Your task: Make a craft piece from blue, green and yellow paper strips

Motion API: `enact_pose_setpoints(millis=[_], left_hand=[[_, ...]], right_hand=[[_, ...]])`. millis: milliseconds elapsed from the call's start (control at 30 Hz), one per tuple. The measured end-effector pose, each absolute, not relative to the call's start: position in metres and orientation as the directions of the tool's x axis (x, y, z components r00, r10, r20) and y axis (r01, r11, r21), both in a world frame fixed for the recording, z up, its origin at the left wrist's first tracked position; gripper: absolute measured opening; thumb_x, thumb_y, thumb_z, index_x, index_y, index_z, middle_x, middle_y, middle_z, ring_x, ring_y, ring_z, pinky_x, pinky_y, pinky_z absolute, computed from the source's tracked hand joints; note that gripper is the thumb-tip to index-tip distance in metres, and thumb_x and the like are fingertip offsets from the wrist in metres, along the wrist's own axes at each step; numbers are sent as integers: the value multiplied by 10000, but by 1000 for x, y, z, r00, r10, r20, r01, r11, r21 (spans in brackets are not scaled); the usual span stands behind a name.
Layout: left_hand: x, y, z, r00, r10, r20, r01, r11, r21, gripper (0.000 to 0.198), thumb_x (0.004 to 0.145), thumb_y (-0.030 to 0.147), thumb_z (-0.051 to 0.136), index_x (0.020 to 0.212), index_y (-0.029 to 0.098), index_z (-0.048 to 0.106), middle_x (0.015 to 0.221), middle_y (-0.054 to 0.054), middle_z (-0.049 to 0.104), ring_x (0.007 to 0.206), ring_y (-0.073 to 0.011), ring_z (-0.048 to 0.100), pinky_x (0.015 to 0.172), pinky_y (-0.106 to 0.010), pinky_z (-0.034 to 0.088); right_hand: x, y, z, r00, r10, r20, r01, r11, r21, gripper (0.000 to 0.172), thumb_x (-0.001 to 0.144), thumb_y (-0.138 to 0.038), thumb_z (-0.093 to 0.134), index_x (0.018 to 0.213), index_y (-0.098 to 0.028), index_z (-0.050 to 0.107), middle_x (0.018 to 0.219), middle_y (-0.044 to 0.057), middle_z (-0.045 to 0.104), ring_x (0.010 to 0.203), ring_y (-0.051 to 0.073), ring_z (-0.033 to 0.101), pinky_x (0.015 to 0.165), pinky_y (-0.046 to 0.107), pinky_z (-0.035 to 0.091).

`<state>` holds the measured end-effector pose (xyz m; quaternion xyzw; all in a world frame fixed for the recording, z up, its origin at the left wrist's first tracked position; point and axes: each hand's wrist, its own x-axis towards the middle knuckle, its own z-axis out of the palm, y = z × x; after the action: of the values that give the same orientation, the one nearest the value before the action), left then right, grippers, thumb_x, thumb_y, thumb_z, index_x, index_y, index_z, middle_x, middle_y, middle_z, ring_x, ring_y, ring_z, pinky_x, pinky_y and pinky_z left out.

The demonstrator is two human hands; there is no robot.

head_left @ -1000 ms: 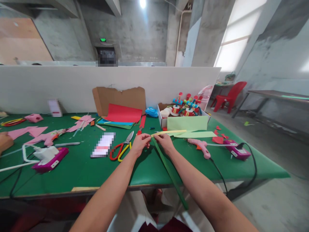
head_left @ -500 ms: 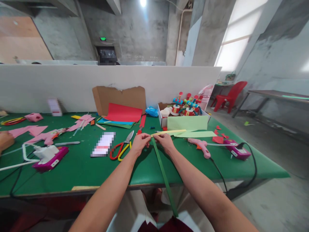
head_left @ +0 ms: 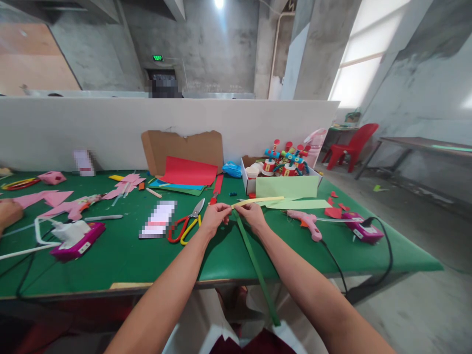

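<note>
My left hand (head_left: 215, 217) and my right hand (head_left: 251, 214) meet over the green table (head_left: 121, 255), both pinched on the joined ends of two paper strips. A dark green strip (head_left: 256, 268) hangs from the pinch down past the table's front edge towards my lap. A pale yellow strip (head_left: 258, 200) runs from the same pinch to the right, level above the table. Red-and-yellow scissors (head_left: 186, 224) lie just left of my left hand.
A pink glue gun (head_left: 306, 223) with a black cord lies right of my hands, a magenta box (head_left: 359, 227) beyond it. A white box of craft toys (head_left: 282, 172), light green sheets (head_left: 291, 194), red paper (head_left: 188, 173) and cardboard stand behind. Another person's hand (head_left: 8, 212) rests far left.
The hanging end of the dark green strip has swung left and then slightly back right. Both hands have stayed pinched at the same spot.
</note>
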<state>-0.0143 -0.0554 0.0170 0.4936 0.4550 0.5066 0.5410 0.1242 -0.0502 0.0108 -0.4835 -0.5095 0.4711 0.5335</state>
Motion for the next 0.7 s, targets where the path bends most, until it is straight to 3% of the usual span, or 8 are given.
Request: enact_pose_setpoints(millis=[133, 300, 567, 700], left_hand=[[-15, -56, 18, 103, 994, -22, -142, 36, 989, 354, 577, 433, 739, 715, 136, 606, 559, 22, 571, 411, -64, 482, 407, -194, 396], [-14, -56, 15, 118, 993, -8, -136, 25, 990, 404, 515, 425, 792, 708, 146, 572, 563, 35, 573, 403, -63, 481, 402, -194, 391], [-14, -55, 16, 111, 994, -20, -142, 36, 989, 390, 503, 413, 805, 650, 136, 572, 508, 45, 551, 398, -69, 491, 413, -199, 389], [-14, -55, 17, 103, 994, -40, -165, 57, 985, 366, 512, 373, 804, 673, 127, 586, 537, 31, 575, 404, -67, 494, 417, -201, 392]], right_hand=[[123, -50, 10, 46, 990, 135, 46, 133, -990, 246, 612, -384, 670, 654, -142, 689, 556, 4, 640, 502, 108, 484, 488, 228, 347], [123, -49, 8, 50, 988, 146, 78, 142, -987, 214, 620, -360, 662, 617, -147, 668, 525, -4, 611, 492, 106, 472, 492, 233, 338], [124, -51, 8, -59, 996, 65, -127, 57, -990, 218, 640, -364, 669, 642, -148, 637, 513, -35, 548, 481, 78, 445, 506, 223, 360], [123, -51, 7, -165, 985, 58, -164, 31, -986, 247, 597, -321, 726, 751, -145, 644, 636, -10, 629, 554, 92, 517, 556, 227, 401]])
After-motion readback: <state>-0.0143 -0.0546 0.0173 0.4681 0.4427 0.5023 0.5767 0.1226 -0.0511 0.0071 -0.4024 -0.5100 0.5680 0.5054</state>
